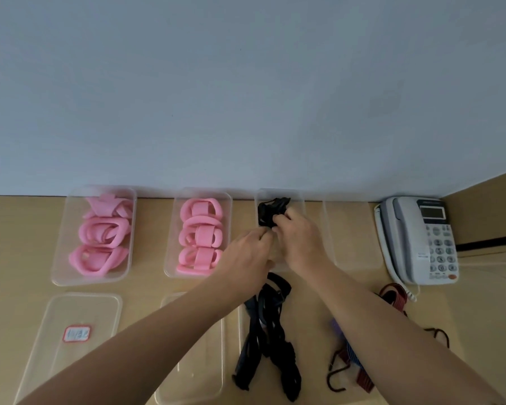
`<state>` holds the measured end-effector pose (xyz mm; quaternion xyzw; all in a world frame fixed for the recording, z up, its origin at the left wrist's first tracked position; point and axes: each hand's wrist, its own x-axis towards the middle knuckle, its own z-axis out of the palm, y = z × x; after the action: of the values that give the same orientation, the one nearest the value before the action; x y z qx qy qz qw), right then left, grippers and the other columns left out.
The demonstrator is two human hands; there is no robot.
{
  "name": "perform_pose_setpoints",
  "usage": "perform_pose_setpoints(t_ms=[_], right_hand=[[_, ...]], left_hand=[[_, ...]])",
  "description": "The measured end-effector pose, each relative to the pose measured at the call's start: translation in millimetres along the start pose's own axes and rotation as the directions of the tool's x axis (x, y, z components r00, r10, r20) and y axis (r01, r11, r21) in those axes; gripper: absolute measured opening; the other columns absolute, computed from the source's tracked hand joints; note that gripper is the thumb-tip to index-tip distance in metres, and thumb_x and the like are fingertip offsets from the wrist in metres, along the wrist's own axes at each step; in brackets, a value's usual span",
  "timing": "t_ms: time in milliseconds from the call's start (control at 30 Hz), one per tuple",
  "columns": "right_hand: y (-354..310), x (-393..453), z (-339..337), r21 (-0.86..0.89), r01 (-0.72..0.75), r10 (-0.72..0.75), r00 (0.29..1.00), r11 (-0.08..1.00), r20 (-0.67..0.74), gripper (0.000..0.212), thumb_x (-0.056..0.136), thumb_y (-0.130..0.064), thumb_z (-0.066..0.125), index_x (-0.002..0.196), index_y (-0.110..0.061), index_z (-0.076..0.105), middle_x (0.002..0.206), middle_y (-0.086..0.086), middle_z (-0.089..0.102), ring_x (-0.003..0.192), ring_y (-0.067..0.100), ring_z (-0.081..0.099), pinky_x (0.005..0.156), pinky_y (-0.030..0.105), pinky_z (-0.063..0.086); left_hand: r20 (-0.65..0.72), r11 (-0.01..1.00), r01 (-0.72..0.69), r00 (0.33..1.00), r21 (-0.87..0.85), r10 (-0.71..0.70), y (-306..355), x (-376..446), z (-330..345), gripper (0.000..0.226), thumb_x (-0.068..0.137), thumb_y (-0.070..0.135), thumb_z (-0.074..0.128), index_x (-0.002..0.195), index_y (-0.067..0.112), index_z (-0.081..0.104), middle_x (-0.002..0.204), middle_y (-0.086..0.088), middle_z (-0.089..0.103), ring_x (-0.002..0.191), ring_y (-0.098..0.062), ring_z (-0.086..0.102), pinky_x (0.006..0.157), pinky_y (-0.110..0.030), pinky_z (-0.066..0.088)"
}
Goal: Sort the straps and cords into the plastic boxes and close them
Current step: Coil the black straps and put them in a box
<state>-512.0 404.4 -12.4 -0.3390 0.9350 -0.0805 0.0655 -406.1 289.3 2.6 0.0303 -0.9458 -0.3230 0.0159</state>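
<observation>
Four clear plastic boxes stand in a row along the back of the tan surface, against a pale wall. The leftmost box holds three loose pink strap coils; the second box holds three neater pink bundles, each wrapped by a band. In the third box lies a bunched black strap, and both hands meet over it: the left hand has its fingers curled at the near end of the strap, and the right hand pinches the black material with bent fingers, so each grip looks closed on the strap, though the fingertips overlap and the exact contact is hard to make out. The hands and forearms hide most of the third box. The fourth box is so transparent that its contents cannot be told. In front, loose black straps lie in a tangle on the surface, and beside them to the right are dark red cords with hooks, partly covered by the right forearm. Two flat clear lids lie near the front, one with a red-bordered label, the other crossed by the left forearm. A grey desk telephone sits at the far right.
</observation>
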Motion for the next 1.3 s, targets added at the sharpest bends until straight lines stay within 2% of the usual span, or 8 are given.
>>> perform_pose_setpoints(t_ms=[100,300,400,733,867,967,1100,1300], right_hand=[[-3.7,2.6,3.5,0.062,-0.046,0.047,0.999,0.997,-0.019,0.01,0.09,-0.006,0.064,0.081,-0.007,0.069,0.084,0.008,0.056,0.067,0.028,0.058,0.058,0.03,0.034],[3.0,-11.2,-13.9,0.191,0.007,-0.033,0.99,0.981,0.136,0.033,0.096,-0.007,0.054,0.128,-0.008,0.062,0.108,0.006,0.054,0.091,0.023,0.055,0.078,0.033,0.048],[5.0,-19.6,-27.5,0.322,-0.064,0.051,0.998,0.945,0.048,0.037,0.096,-0.002,0.054,0.132,-0.006,0.063,0.117,0.009,0.065,0.102,0.024,0.062,0.09,0.033,0.051],[5.7,-103.9,-29.6,0.379,0.031,0.084,0.956,0.925,-0.283,0.016,0.089,-0.003,0.069,0.103,-0.008,0.075,0.085,0.001,0.068,0.068,0.012,0.059,0.063,0.026,0.051],[-1.4,-147.4,-14.7,0.383,-0.118,0.113,0.993,0.916,0.037,0.024,0.087,-0.048,0.069,0.093,-0.025,0.063,0.079,-0.013,0.059,0.071,0.005,0.054,0.064,0.025,0.044],[-7.1,-172.6,0.9,0.15,-0.179,0.113,0.921,0.972,0.372,0.061,0.068,-0.083,0.058,0.102,-0.032,0.051,0.097,-0.011,0.055,0.088,0.012,0.055,0.068,0.029,0.039],[-14.1,-195.8,11.9,-0.005,-0.029,0.028,0.937,1.0,0.349,0.061,0.08,-0.062,0.068,0.123,-0.021,0.055,0.113,0.003,0.053,0.107,0.024,0.055,0.079,0.033,0.041],[-13.5,-214.2,-36.9,0.558,-0.163,0.095,0.984,0.813,0.149,0.029,0.081,-0.025,0.077,0.097,-0.023,0.052,0.093,-0.005,0.063,0.088,0.019,0.061,0.07,0.031,0.046]], left_hand=[[-0.006,1.0,-0.004,1.0,-0.002,0.004,-0.8,0.2,1.5,0.041,0.076,0.006,0.078,0.114,0.001,0.064,0.116,-0.012,0.067,0.099,-0.031,0.064,0.079,-0.037,0.052],[-0.045,1.0,-0.006,0.999,-0.013,0.006,1.3,-1.2,-0.4,0.04,0.073,0.005,0.081,0.111,0.001,0.067,0.112,-0.014,0.069,0.098,-0.033,0.066,0.077,-0.033,0.048],[-0.063,1.0,-0.011,0.998,-0.001,0.011,3.2,-3.3,-3.5,0.038,0.074,0.006,0.082,0.108,0.0,0.069,0.115,-0.017,0.07,0.105,-0.037,0.066,0.084,-0.038,0.051],[-0.291,1.0,-0.025,0.957,-0.01,0.021,15.1,-37.4,-10.9,0.025,0.076,0.0,0.082,0.101,0.004,0.076,0.103,-0.011,0.073,0.097,-0.035,0.067,0.084,-0.04,0.053],[-0.314,0.998,0.044,0.948,-0.035,-0.053,22.1,-75.4,-1.3,0.016,0.084,0.006,0.077,0.099,0.008,0.076,0.092,-0.008,0.072,0.083,-0.03,0.067,0.072,-0.039,0.056],[-0.093,0.934,0.358,0.929,-0.023,-0.358,31.9,-101.1,14.5,0.024,0.092,0.03,0.066,0.11,0.015,0.067,0.099,-0.004,0.066,0.088,-0.028,0.066,0.074,-0.04,0.055],[0.063,0.838,0.538,0.837,0.093,-0.544,50.2,-122.1,30.1,0.047,0.091,0.049,0.064,0.124,0.016,0.054,0.113,-0.006,0.064,0.102,-0.031,0.064,0.078,-0.038,0.051],[-0.038,0.957,0.278,0.959,-0.08,-0.282,79.9,-138.9,21.3,0.072,0.078,0.01,0.061,0.147,0.021,0.045,0.142,-0.004,0.052,0.127,-0.025,0.05,0.101,-0.027,0.038]])
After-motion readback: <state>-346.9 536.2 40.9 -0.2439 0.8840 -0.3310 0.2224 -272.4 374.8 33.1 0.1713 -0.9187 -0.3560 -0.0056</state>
